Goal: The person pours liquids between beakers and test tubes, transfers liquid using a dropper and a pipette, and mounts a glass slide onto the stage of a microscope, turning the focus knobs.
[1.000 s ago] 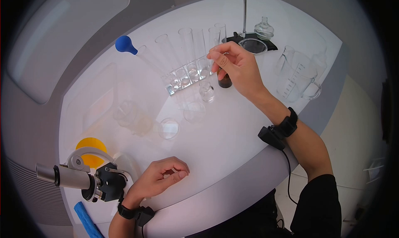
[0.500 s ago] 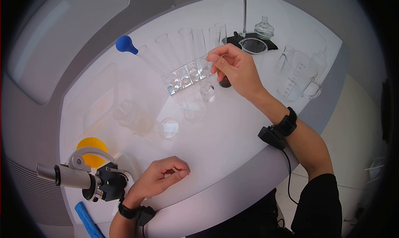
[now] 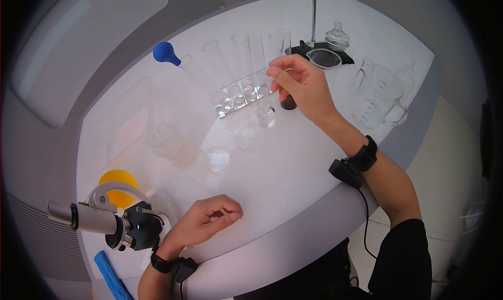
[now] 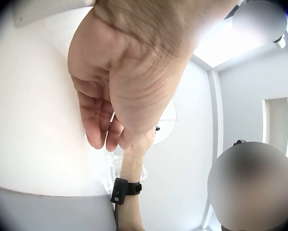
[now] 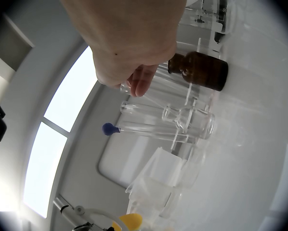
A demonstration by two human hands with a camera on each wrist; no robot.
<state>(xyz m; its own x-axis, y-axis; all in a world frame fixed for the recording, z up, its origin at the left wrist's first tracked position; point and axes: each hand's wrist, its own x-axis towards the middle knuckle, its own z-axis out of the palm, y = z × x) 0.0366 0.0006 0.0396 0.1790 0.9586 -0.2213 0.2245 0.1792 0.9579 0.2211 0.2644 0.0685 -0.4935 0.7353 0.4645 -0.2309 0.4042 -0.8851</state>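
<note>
In the head view my right hand point(image 3: 305, 88) hovers above a small brown bottle point(image 3: 288, 103), thumb and forefinger tips together. It seems to pinch a thin clear stick point(image 5: 155, 101), which slants toward a small clear glass bottle point(image 3: 266, 115); the grip itself is mostly hidden. The right wrist view shows the brown bottle point(image 5: 206, 71) upright beside the clear one. Just behind stands a clear rack point(image 3: 242, 97) with several test tubes point(image 3: 241, 54). My left hand point(image 3: 214, 219) rests near the table's front edge, fingers loosely curled, holding nothing.
A microscope point(image 3: 118, 221) stands at the left by a yellow disc point(image 3: 119, 187). Right of my hand are glass beakers point(image 3: 378, 98); behind it a stand with a black base point(image 3: 343, 59) and a glass lamp point(image 3: 337, 36). A blue-bulb pipette point(image 3: 166, 54) leans at the rack.
The whole head view has shifted slightly to the right. My right hand keeps its pinch over the bottles with hardly any movement; the left hand stays where it was.
</note>
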